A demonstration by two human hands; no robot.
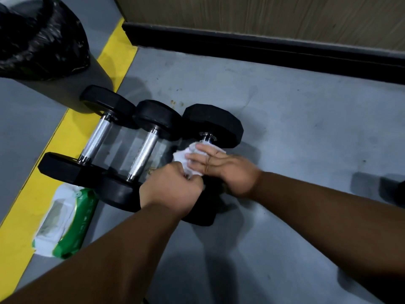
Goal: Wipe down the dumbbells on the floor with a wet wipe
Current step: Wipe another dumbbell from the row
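Three black hex dumbbells with chrome handles lie side by side on the grey floor: a left one point(96, 137), a middle one point(144, 150) and a right one point(215, 125). A white wet wipe point(186, 155) is draped over the right dumbbell's handle, which it hides almost fully. My right hand point(221, 170) lies on top of the wipe with its fingers straight, pressing it onto the handle. My left hand point(173, 189) pinches the wipe's near edge between curled fingers, over the dumbbell's near head.
A green and white pack of wet wipes point(65, 222) lies on the floor at the left, near the yellow floor stripe point(24, 211). A grey bin with a black bag point(41, 40) stands behind the dumbbells. A black skirting point(263, 47) runs under the wooden wall.
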